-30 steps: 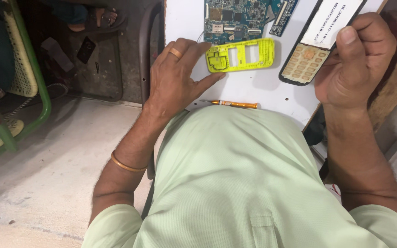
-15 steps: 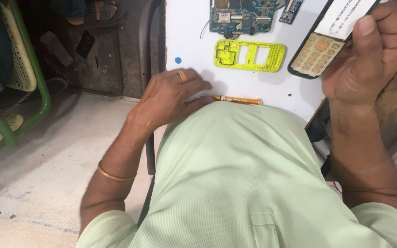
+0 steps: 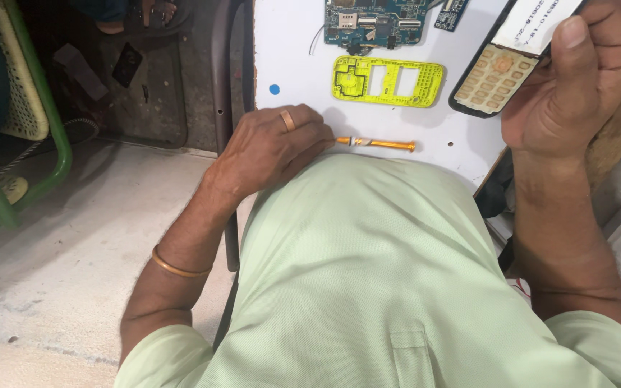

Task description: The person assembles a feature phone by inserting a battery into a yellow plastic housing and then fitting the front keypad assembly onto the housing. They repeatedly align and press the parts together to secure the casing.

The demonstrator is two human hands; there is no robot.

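Your left hand [image 3: 271, 147] rests on the white desk [image 3: 292, 65], fingers curled onto the orange screwdriver [image 3: 376, 144] | your right hand [image 3: 573, 79] grips the keypad phone [image 3: 494, 75], thumb pressed on its back, tilted clear | yellow frame [image 3: 388, 80] and circuit board [image 3: 371, 21] lie parked above.

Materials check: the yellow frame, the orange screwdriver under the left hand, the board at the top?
Yellow frame: looks like moulded plastic, matt, with clean cut-out windows.
Orange screwdriver, touched by the left hand: probably anodised metal, given its shiny coloured sheen.
Circuit board: blue-green laminate with small metal parts, likely fibreglass.
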